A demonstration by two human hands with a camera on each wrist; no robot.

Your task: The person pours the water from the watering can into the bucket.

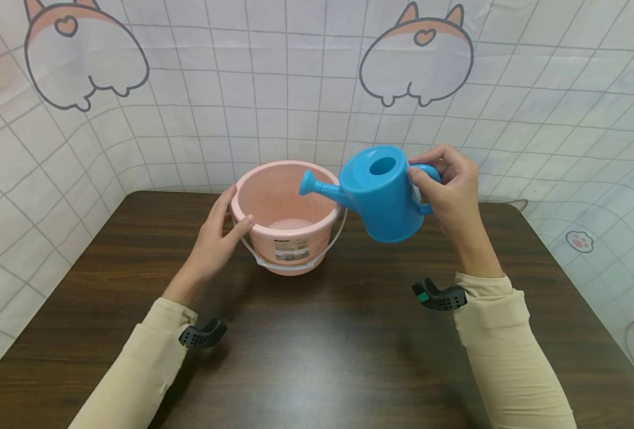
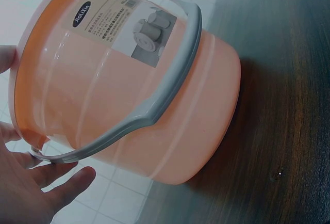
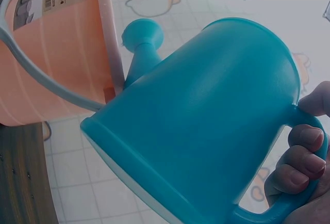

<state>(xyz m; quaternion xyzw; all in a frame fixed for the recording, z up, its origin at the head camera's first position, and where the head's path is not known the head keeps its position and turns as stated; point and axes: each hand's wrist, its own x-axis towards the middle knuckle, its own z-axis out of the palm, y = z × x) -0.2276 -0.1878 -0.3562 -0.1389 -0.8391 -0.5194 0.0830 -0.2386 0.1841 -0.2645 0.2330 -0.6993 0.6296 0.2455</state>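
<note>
A pink plastic bucket with a pale label and a grey-white handle stands upright near the table's back. My left hand grips its left side, thumb over the rim and fingers along the outside. In my right hand, curled round the handle, a blue watering can is held up above the table, right of the bucket. Its spout reaches over the bucket's right rim, the round head above the opening. The can leans slightly toward the bucket. I cannot tell whether water flows from it.
Under the bucket is a dark brown wooden table. Behind it and at both sides hangs a white gridded cloth with cartoon animal drawings. Black bands sit at both sleeve cuffs. A few small drops or specks lie near the bucket's left front.
</note>
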